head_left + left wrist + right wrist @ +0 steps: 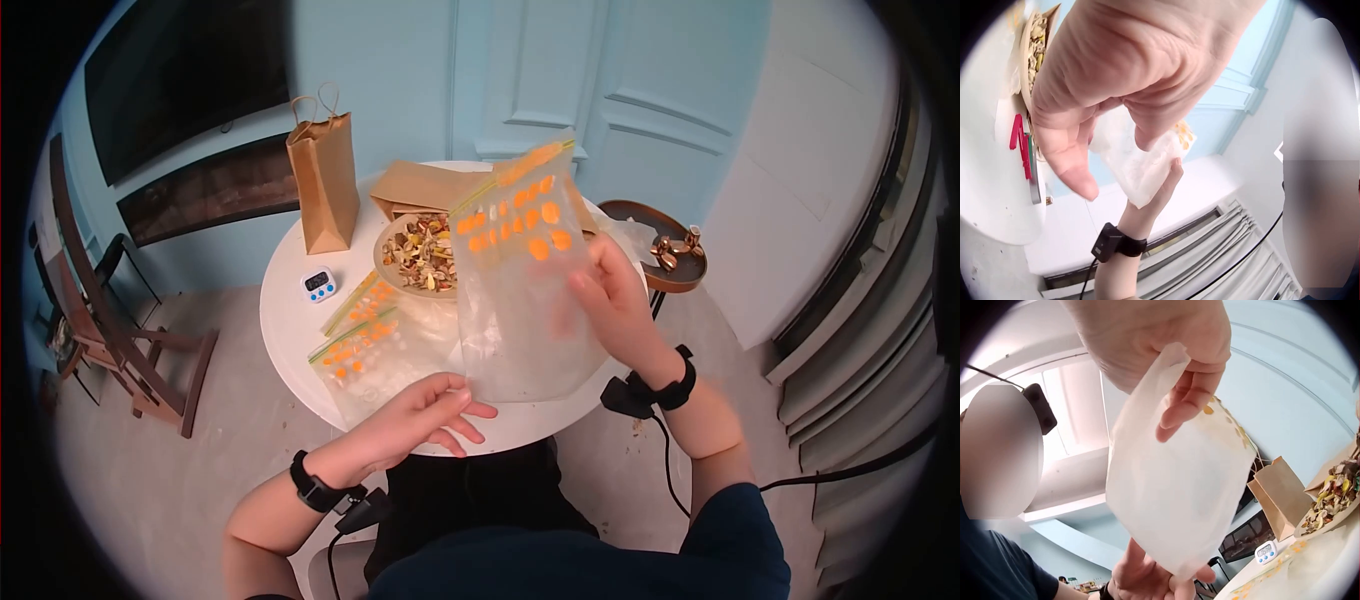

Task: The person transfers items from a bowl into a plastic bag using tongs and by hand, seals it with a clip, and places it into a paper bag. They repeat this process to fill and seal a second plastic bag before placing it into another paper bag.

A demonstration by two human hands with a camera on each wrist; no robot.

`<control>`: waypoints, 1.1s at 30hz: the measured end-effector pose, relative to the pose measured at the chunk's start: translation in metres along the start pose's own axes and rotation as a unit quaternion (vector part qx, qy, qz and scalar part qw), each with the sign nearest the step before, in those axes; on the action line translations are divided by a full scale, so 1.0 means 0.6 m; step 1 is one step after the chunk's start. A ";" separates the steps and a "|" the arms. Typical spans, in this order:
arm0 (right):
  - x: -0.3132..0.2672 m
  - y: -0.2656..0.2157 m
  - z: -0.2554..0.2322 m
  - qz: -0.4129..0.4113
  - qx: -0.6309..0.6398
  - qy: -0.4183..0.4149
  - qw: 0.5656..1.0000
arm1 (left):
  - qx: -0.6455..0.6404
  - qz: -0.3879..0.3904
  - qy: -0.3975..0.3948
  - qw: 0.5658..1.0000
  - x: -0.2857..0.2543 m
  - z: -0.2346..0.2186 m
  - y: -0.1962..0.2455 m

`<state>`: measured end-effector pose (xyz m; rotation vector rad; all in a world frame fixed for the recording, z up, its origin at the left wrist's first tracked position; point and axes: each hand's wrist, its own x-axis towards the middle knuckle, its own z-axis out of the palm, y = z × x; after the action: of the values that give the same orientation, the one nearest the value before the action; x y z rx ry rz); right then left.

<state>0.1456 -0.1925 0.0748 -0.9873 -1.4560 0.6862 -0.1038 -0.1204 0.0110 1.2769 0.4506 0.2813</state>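
Observation:
A clear zip bag (515, 330) with orange printed shapes hangs upright over the near side of the round white table. My right hand (612, 300) grips it by its right side, and in the right wrist view the bag's edge folds between thumb and fingers. Close to its lower left corner is my left hand (425, 420), thumb and fingers apart with a gap between them in the left wrist view. Two more printed zip bags, one in front (375, 365) and one behind (360, 308), lie flat on the table. Behind them stands a bowl (386, 270) heaped with dried mixed pieces.
A brown paper bag (325, 190) stands at the back left, and another (420, 185) lies behind the bowl. A small white timer (319, 285) sits at the table's left. Red-handled thing (1022, 147) lies near the table edge. A side tray (690, 275) holds copper-coloured pieces.

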 end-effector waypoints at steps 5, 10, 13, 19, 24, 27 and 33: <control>-0.013 0.022 0.006 -0.140 -0.166 0.090 0.972 | -0.077 0.019 0.037 0.996 0.012 -0.026 0.003; -0.007 0.050 -0.015 -0.150 -0.203 0.109 0.962 | 0.021 0.053 0.058 0.997 -0.001 -0.047 -0.008; -0.008 0.057 -0.009 -0.157 -0.191 0.102 0.964 | 0.072 0.041 -0.004 0.997 -0.010 -0.052 -0.014; 0.006 0.074 0.034 -0.075 -0.150 -0.028 0.985 | -0.232 0.122 0.118 0.958 -0.009 -0.065 0.002; 0.051 0.112 0.093 0.014 -0.044 -0.117 0.992 | -0.034 0.285 0.219 0.933 -0.033 -0.131 0.005; 0.057 0.153 0.124 0.061 -0.011 -0.159 0.985 | 0.000 0.201 0.251 0.947 -0.063 -0.155 -0.030; 0.104 0.135 0.183 0.017 0.020 -0.228 0.973 | 0.139 0.277 0.361 0.879 -0.096 -0.185 -0.071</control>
<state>0.0555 -0.0860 0.0193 -0.8576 -1.8164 1.0099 -0.2089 -0.0626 -0.0445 1.5485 0.7681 1.2450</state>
